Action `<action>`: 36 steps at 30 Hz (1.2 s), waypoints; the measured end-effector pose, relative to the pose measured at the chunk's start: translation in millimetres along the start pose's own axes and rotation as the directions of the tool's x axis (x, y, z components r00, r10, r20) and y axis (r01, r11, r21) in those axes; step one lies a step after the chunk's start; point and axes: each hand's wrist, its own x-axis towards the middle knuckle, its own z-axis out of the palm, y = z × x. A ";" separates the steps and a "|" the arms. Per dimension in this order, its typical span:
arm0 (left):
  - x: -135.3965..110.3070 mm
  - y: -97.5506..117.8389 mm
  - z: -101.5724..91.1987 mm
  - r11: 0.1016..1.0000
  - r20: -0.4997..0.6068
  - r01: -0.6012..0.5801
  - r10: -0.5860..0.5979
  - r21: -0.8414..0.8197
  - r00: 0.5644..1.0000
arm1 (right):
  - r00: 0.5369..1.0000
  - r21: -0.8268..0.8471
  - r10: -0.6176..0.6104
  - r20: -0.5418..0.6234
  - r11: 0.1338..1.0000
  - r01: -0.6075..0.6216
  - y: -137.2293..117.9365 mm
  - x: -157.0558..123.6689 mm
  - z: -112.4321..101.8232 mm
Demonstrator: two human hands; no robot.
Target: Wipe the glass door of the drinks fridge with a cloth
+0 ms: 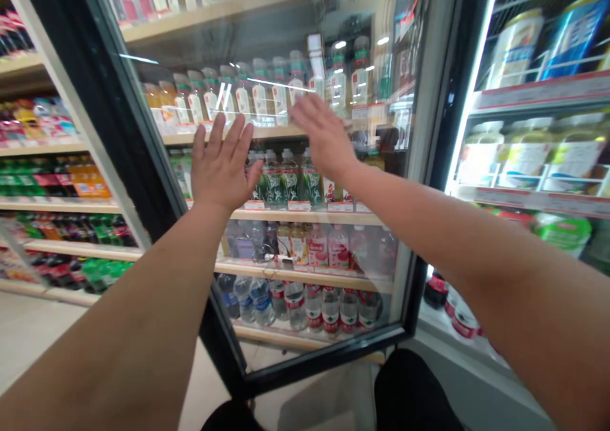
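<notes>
Left hand (222, 167), right hand (324, 135) mid-frame, fingers spread flat, grasping nothing, against open glass door (267, 43). Risk: hard shove slams door, topples bottles (460, 320) lower right.

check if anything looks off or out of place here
The black-framed glass cooler door hangs wide open, leaving the lit shelves at right exposed. The left hand and right hand spread open at its pane. Nothing spilled or toppled.
</notes>
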 end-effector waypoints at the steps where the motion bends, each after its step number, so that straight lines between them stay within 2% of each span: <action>1: 0.1 0.2 -0.5 1.000 -0.001 -0.006 0.006 0.000 1.000 | 0.982 0.034 -0.136 0.131 0.991 0.132 -10.9 -9.5 2.2; 3: 0.0 0.3 -1.4 1.000 -0.002 -0.019 0.019 0.008 1.000 | 0.929 0.091 -0.265 0.257 0.964 0.250 -18.7 -17.5 4.4; 4: 0.0 0.2 -1.6 1.000 -0.001 -0.024 0.024 0.015 1.000 | 0.927 0.105 -0.267 0.263 0.963 0.247 -14.9 -16.2 4.5; 6: -0.2 -0.3 -1.5 0.999 -0.002 -0.029 0.029 0.024 1.000 | 0.976 0.108 -0.147 0.163 0.986 0.131 2.0 -9.3 4.0; 8: -0.4 -1.3 -0.6 0.999 -0.006 -0.029 0.029 0.025 1.000 | 0.999 0.114 -0.015 0.045 0.993 0.010 16.9 -9.4 4.0; 9: -0.5 -1.8 0.0 0.999 -0.010 -0.028 0.029 0.024 1.000 | 1.000 0.112 0.004 0.011 0.994 -0.005 19.2 -15.3 4.4; 11: -0.6 -3.0 1.1 0.999 -0.015 -0.027 0.027 0.018 1.000 | 0.995 0.095 -0.090 0.041 0.992 0.085 11.3 -37.3 5.1; 12: -0.6 -3.5 1.6 1.000 -0.015 -0.025 0.025 0.010 1.000 | 0.977 0.093 -0.190 0.097 0.979 0.182 3.1 -50.0 5.0; 14: -0.6 -4.6 2.4 1.000 -0.015 -0.019 0.019 -0.008 1.000 | 0.865 0.147 -0.418 0.276 0.908 0.392 -13.3 -67.1 3.8; 15: -0.5 -5.1 2.8 1.000 -0.016 -0.019 0.019 -0.011 1.000 | 0.818 0.166 -0.473 0.329 0.881 0.443 -18.4 -67.6 2.8; 16: -0.5 -5.5 3.1 1.000 -0.016 -0.023 0.022 -0.008 1.000 | 0.806 0.163 -0.476 0.351 0.879 0.448 -20.1 -61.9 1.8; 17: -0.3 -5.8 3.5 1.000 -0.022 -0.027 0.027 -0.001 0.999 | 0.841 0.132 -0.425 0.336 0.905 0.404 -18.6 -50.4 1.0; 18: -0.2 -6.0 3.9 0.999 -0.025 -0.031 0.031 0.005 0.999 | 0.902 0.080 -0.321 0.290 0.947 0.312 -14.8 -35.0 0.6; 19: -0.1 -6.2 4.2 0.999 -0.029 -0.036 0.036 0.011 0.999 | 0.959 0.029 -0.186 0.214 0.982 0.184 -9.8 -18.1 0.9; 20: -0.1 -6.2 4.5 0.999 -0.033 -0.039 0.040 0.014 0.999 | 0.991 -0.014 -0.034 0.130 0.999 0.036 -5.1 -2.3 2.0; 21: -0.1 -6.1 4.7 0.999 -0.036 -0.041 0.042 0.015 0.998 | 0.995 -0.043 0.080 0.058 0.996 -0.078 -1.9 10.3 3.8; 22: -0.2 -6.0 4.7 0.999 -0.036 -0.042 0.043 0.015 0.998 | 0.990 -0.054 0.138 0.019 0.989 -0.137 -1.2 18.5 6.3; 23: -0.3 -5.8 4.5 0.999 -0.037 -0.043 0.044 0.017 0.998 | 0.989 -0.057 0.147 0.012 0.988 -0.146 -3.1 22.1 9.1; 24: -0.5 -5.5 4.2 0.999 -0.034 -0.045 0.046 0.020 0.998 | 0.994 -0.051 0.105 0.039 0.993 -0.103 -7.2 22.0 11.8; 27: -1.6 -4.4 2.1 0.998 -0.015 -0.049 0.049 0.031 0.999 | 0.981 0.003 -0.105 0.162 0.994 0.106 -21.7 17.9 17.7; 28: -1.9 -3.9 1.3 0.998 -0.010 -0.050 0.050 0.033 0.999 | 0.973 0.020 -0.138 0.183 0.990 0.136 -23.7 20.3 18.5; 29: -2.2 -3.4 0.4 0.998 -0.008 -0.051 0.051 0.032 0.999 | 0.975 0.029 -0.126 0.183 0.992 0.123 -23.6 25.1 18.6; 33: -1.8 -1.0 -1.8 0.999 -0.009 -0.043 0.043 0.008 0.999 | 0.990 0.013 0.124 0.066 0.992 -0.125 -16.4 40.9 15.7; 34: -1.4 -0.2 -2.0 0.999 -0.002 -0.035 0.035 0.003 0.999 | 0.990 0.010 0.131 0.053 0.991 -0.132 -17.8 36.2 14.4; 36: -0.5 1.1 -2.3 1.000 0.015 -0.015 0.015 -0.002 1.000 | 0.995 0.022 0.017 0.102 1.000 -0.019 -25.8 15.4 11.1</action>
